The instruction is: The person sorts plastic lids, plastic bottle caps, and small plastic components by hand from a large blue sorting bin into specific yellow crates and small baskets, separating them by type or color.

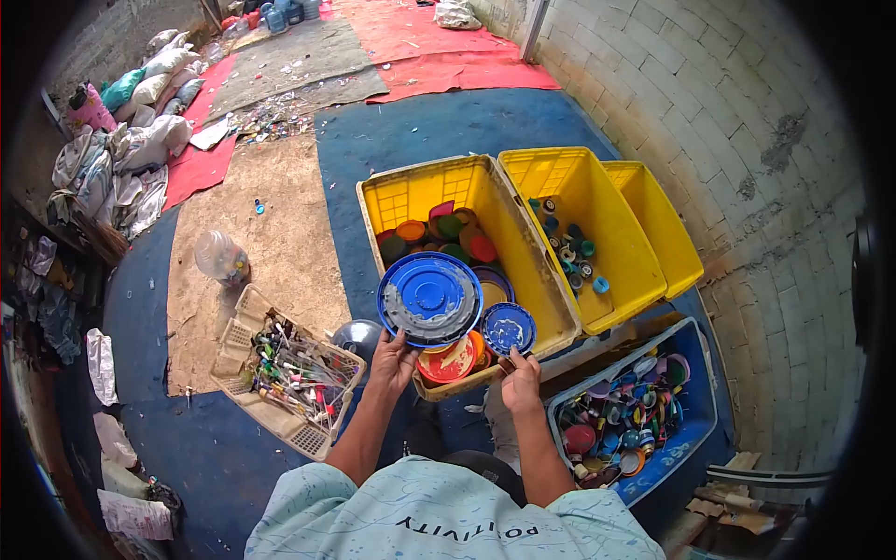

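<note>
My left hand (pixel 392 359) grips the lower edge of a large round blue lid (pixel 429 297) smeared with grey, held over the near end of a yellow crate (pixel 411 194). My right hand (pixel 521 378) holds a smaller blue lid (pixel 509 328) by its bottom rim, just right of the big one. Under both lids the crate holds several coloured lids, red, orange and green (pixel 457 233). A red and orange lid (pixel 450 361) lies just below my hands.
A second yellow crate (pixel 635 280) with several small caps stands to the right, a third behind it. A blue bin (pixel 695 429) of mixed caps sits at lower right. A beige basket (pixel 243 350) of pens lies left, near a clear bottle (pixel 220 256). Brick wall on the right.
</note>
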`<action>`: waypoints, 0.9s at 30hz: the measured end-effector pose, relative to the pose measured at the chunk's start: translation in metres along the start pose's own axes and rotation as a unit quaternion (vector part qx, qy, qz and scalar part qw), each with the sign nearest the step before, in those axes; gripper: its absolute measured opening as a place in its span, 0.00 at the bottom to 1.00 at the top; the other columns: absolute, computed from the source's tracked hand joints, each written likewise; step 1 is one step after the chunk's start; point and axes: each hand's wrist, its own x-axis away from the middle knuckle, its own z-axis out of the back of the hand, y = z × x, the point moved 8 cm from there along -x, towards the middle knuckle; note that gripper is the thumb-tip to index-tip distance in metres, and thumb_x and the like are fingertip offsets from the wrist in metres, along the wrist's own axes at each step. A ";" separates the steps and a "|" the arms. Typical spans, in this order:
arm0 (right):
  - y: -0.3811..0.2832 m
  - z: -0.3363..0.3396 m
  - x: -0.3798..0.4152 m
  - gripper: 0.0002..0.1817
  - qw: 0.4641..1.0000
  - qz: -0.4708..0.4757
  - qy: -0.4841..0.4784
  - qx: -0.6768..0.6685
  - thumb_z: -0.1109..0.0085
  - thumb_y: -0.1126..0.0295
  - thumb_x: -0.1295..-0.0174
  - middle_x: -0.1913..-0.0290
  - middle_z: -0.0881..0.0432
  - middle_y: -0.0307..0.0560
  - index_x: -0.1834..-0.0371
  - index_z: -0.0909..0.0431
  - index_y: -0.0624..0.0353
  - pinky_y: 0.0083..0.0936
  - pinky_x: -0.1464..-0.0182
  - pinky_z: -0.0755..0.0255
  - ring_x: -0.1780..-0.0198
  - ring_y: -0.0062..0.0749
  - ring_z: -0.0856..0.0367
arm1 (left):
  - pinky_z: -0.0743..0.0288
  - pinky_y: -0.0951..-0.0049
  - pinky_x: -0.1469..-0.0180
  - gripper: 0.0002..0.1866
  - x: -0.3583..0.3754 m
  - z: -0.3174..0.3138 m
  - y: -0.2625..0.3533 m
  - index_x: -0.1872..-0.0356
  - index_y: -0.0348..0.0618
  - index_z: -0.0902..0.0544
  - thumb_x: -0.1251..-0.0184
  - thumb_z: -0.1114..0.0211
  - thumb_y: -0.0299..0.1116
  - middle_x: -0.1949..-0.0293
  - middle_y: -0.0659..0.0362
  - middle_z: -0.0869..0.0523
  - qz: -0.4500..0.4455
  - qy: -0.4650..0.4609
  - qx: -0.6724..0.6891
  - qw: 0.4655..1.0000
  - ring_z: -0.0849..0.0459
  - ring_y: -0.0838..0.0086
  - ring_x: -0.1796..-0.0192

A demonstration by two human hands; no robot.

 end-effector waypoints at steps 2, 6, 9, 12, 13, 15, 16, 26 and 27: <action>-0.015 -0.027 -0.016 0.12 1.000 0.017 -0.003 0.000 0.41 0.69 0.36 0.64 0.20 0.37 0.52 0.29 0.51 0.20 0.68 0.28 0.68 0.21 0.22 | 0.26 0.49 0.37 0.24 -0.023 -0.013 0.009 0.34 0.49 0.37 0.29 0.47 0.23 0.41 0.55 0.27 -0.001 -0.012 0.012 1.000 0.25 0.62 0.39; -0.061 -0.096 -0.060 0.11 0.994 0.076 -0.082 0.022 0.40 0.63 0.36 0.58 0.23 0.35 0.55 0.28 0.52 0.28 0.61 0.30 0.59 0.25 0.23 | 0.29 0.47 0.36 0.28 -0.082 -0.052 0.035 0.33 0.47 0.39 0.31 0.39 0.31 0.36 0.53 0.32 -0.030 -0.055 0.018 0.998 0.30 0.59 0.35; -0.056 -0.104 -0.108 0.18 0.997 0.008 -0.005 0.079 0.38 0.62 0.37 0.56 0.23 0.37 0.48 0.30 0.55 0.28 0.60 0.30 0.57 0.25 0.22 | 0.54 0.40 0.29 0.56 -0.096 -0.082 0.040 0.26 0.39 0.59 0.44 0.26 0.45 0.25 0.45 0.58 0.063 -0.010 -0.057 0.996 0.56 0.46 0.24; -0.033 -0.093 -0.114 0.24 0.995 0.025 -0.018 0.091 0.38 0.62 0.37 0.54 0.23 0.40 0.42 0.35 0.58 0.27 0.61 0.29 0.57 0.25 0.22 | 0.57 0.42 0.28 0.59 -0.109 -0.057 0.024 0.27 0.34 0.65 0.43 0.27 0.47 0.26 0.39 0.67 0.095 0.085 -0.069 0.989 0.62 0.44 0.24; -0.023 -0.090 -0.105 0.27 0.994 0.012 -0.034 0.102 0.39 0.63 0.37 0.54 0.23 0.41 0.40 0.37 0.60 0.26 0.61 0.29 0.58 0.25 0.22 | 0.55 0.43 0.28 0.55 -0.101 -0.047 0.016 0.28 0.32 0.60 0.42 0.28 0.47 0.26 0.37 0.62 0.090 0.102 -0.068 0.988 0.59 0.44 0.24; 0.000 -0.071 -0.072 0.31 0.991 -0.013 -0.060 0.116 0.39 0.63 0.38 0.52 0.24 0.45 0.36 0.41 0.65 0.22 0.61 0.27 0.59 0.27 0.21 | 0.50 0.47 0.28 0.44 -0.078 -0.027 -0.005 0.34 0.30 0.48 0.39 0.31 0.46 0.31 0.37 0.49 0.093 0.121 -0.070 0.986 0.50 0.47 0.27; 0.013 -0.055 -0.055 0.30 0.990 -0.032 -0.059 0.128 0.40 0.64 0.38 0.52 0.23 0.46 0.37 0.40 0.64 0.22 0.61 0.27 0.59 0.26 0.21 | 0.45 0.49 0.29 0.36 -0.063 -0.017 -0.018 0.39 0.31 0.40 0.37 0.33 0.46 0.35 0.39 0.41 0.101 0.121 -0.071 0.985 0.43 0.50 0.30; 0.034 0.125 0.089 0.21 0.988 -0.045 0.010 0.146 0.41 0.64 0.36 0.53 0.19 0.44 0.43 0.31 0.60 0.20 0.61 0.28 0.58 0.23 0.21 | 0.24 0.61 0.43 0.12 0.059 -0.013 -0.179 0.60 0.39 0.20 0.31 0.41 0.38 0.63 0.57 0.19 0.263 0.007 -0.192 0.945 0.20 0.66 0.58; 0.019 0.138 0.098 0.20 0.990 -0.014 0.025 0.141 0.41 0.64 0.36 0.54 0.19 0.43 0.44 0.31 0.60 0.19 0.62 0.28 0.59 0.22 0.21 | 0.24 0.62 0.44 0.11 0.062 -0.021 -0.192 0.60 0.39 0.21 0.31 0.41 0.38 0.64 0.57 0.19 0.268 -0.025 -0.212 0.939 0.20 0.67 0.58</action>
